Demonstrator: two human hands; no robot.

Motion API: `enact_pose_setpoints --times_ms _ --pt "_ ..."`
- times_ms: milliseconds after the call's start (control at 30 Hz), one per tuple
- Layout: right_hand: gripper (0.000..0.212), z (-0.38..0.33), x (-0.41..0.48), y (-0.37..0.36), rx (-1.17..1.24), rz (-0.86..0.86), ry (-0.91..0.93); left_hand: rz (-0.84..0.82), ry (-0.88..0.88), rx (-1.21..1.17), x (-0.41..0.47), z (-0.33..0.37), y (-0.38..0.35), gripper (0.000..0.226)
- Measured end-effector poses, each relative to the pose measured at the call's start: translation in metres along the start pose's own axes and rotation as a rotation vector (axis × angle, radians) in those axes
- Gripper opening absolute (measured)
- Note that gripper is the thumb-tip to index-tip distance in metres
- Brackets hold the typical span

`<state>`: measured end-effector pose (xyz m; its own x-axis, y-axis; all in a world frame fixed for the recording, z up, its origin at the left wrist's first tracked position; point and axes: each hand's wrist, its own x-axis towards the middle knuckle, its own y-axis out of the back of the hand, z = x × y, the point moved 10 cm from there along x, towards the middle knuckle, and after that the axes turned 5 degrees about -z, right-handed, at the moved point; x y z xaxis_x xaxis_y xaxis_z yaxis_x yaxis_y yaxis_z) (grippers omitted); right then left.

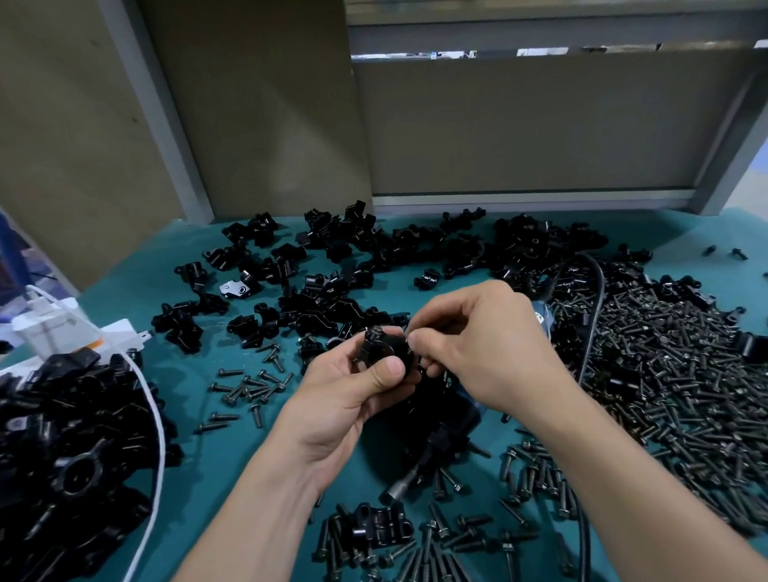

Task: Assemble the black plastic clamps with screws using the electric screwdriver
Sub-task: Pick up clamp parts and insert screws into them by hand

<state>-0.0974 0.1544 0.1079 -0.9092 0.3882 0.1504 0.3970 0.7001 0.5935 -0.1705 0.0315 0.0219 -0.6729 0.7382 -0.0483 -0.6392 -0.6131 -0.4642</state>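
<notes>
My left hand (347,395) grips a black plastic clamp (378,346) above the middle of the teal table (182,301), thumb pressed on its front. My right hand (474,344) pinches something small and dark at the clamp's right side; it looks like a screw but is mostly hidden by the fingers. The electric screwdriver (434,439) lies on the table beneath my hands, its metal bit (399,490) pointing toward the near left. A large heap of black screws (689,386) covers the right side. Loose clamp halves (371,256) are scattered across the far side.
A pile of black clamps (65,445) fills the near left, crossed by a white cable (155,418) from a white charger block (59,330). More screws (431,555) and a clamp (376,525) lie at the near edge. A black cord (596,306) runs through the screws. Grey panels stand behind.
</notes>
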Motion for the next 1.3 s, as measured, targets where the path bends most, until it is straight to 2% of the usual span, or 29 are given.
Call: enact_pose_setpoints --times_ms 133,267,367,467,600,733,767,867,900,1000,1167,1233,1300 --pt "0.016 0.004 0.001 -0.005 -0.009 -0.012 -0.040 0.012 -0.031 0.047 -0.002 0.003 0.002 0.055" --pt "0.017 0.008 0.003 -0.014 -0.157 -0.032 -0.081 0.053 -0.080 0.154 -0.006 0.008 0.004 0.048" --pt "0.013 0.008 0.004 -0.016 -0.201 -0.124 -0.076 0.054 -0.091 0.184 -0.007 0.009 0.004 0.039" --pt "0.011 0.009 0.004 -0.020 -0.239 -0.193 -0.070 0.045 -0.101 0.205 -0.008 0.011 0.000 0.041" --pt "0.031 0.012 0.004 -0.024 -0.315 -0.177 -0.086 0.037 -0.122 0.193 -0.010 0.015 -0.001 0.041" --pt "0.050 0.019 0.006 -0.026 -0.269 -0.202 -0.088 0.038 -0.125 0.187 -0.009 0.013 -0.001 0.049" --pt "0.048 0.019 0.005 -0.025 -0.249 -0.202 -0.082 0.044 -0.129 0.188 -0.009 0.014 -0.001 0.051" --pt "0.016 0.017 0.004 -0.017 -0.199 -0.167 -0.054 0.080 -0.133 0.190 -0.007 0.015 0.003 0.050" --pt "0.011 0.015 0.004 -0.017 -0.186 -0.161 -0.043 0.080 -0.131 0.191 -0.007 0.016 0.003 0.048" --pt "0.021 0.013 0.003 -0.021 -0.198 -0.156 -0.046 0.024 -0.134 0.211 -0.008 0.016 -0.003 0.039" --pt "0.043 0.018 0.002 -0.031 -0.342 -0.190 -0.086 0.015 -0.131 0.268 -0.008 0.016 -0.001 0.039" --pt "0.039 0.018 0.001 -0.028 -0.296 -0.188 -0.075 0.009 -0.133 0.253 -0.007 0.016 -0.002 0.039" --pt "0.020 0.014 0.002 -0.023 -0.248 -0.170 -0.046 0.003 -0.135 0.226 -0.006 0.016 -0.002 0.038"
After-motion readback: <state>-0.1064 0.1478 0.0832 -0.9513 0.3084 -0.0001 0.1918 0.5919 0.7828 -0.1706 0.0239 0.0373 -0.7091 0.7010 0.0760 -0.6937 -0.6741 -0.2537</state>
